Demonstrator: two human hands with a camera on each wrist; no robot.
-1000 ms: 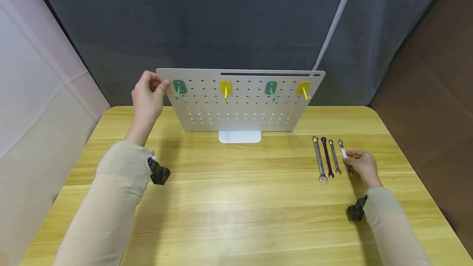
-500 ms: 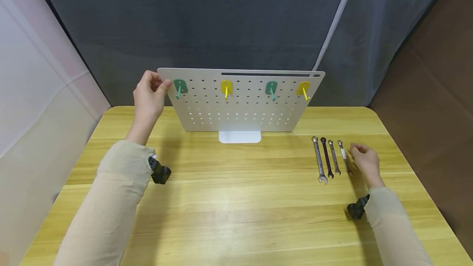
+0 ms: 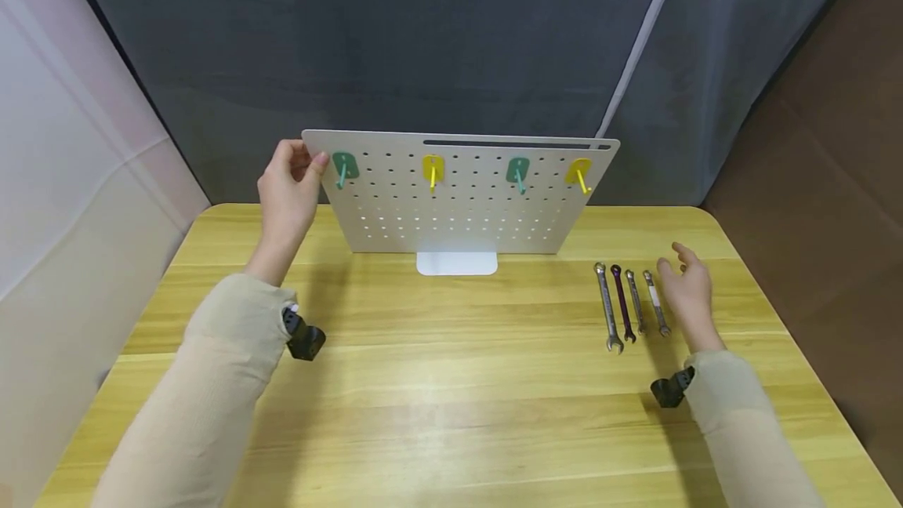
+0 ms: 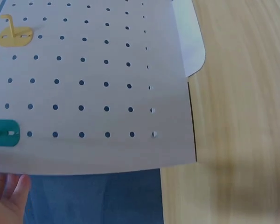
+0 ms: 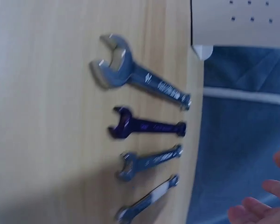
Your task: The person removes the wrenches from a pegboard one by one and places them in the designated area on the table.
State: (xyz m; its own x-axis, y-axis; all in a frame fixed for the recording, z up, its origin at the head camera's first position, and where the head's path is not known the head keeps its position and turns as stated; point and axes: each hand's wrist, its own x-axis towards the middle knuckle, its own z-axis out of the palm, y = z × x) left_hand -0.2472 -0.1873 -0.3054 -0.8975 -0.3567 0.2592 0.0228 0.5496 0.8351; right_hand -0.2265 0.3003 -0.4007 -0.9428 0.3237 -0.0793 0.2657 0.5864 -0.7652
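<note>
My left hand point(image 3: 288, 193) pinches the upper left corner of a white pegboard point(image 3: 451, 214) between thumb and fingers. The board stands tilted on a white foot, with two green hooks point(image 3: 518, 170) and two yellow hooks point(image 3: 433, 169) along its top. My right hand point(image 3: 687, 288) is held over the table with parted fingers and nothing in them. Just left of it lies a row of wrenches: a large silver wrench point(image 3: 608, 308), a dark purple wrench point(image 3: 623, 302), a small silver wrench point(image 3: 635, 302) and a wrench with a white label point(image 3: 656, 304).
The wooden table point(image 3: 423, 382) extends in front of the board. A dark grey curtain point(image 3: 423, 38) hangs behind it, a white cloth point(image 3: 85, 116) at the left and a brown panel point(image 3: 825, 139) at the right. Each wrist wears a black camera point(image 3: 305, 335).
My right hand has let go of the labelled wrench, moved away toward the back of the table and spread its fingers. The left hand keeps its hold on the board's corner.
</note>
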